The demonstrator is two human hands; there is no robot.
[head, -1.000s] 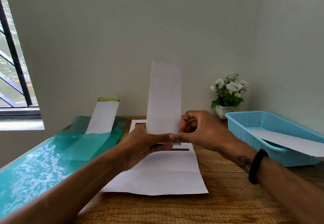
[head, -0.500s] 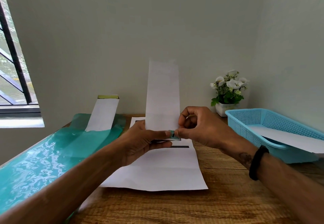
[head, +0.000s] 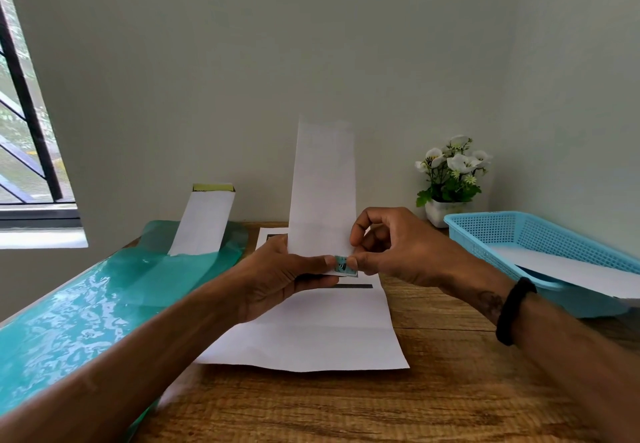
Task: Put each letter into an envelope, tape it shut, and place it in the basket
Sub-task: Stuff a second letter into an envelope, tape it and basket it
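I hold a long white envelope (head: 323, 186) upright above the wooden table. My left hand (head: 277, 276) grips its lower end from the left, thumb on the front. My right hand (head: 391, 248) pinches a small teal patterned piece of tape (head: 344, 265) at the envelope's bottom edge, touching my left thumb. Beneath my hands, an unfolded white letter (head: 322, 331) with a dark printed bar lies flat. At the right stands a blue plastic basket (head: 540, 234) with a white envelope (head: 571, 269) lying in it, one end sticking over the rim.
A green plastic sheet (head: 79, 307) covers the table's left side, with a stack of white envelopes (head: 204, 224) leaning against the wall on it. A white pot of white flowers (head: 450, 179) stands in the back right corner. A window is at the far left.
The envelope and both hands have risen slightly in view. My right fingers now show more of the teal tape at the envelope's bottom edge.
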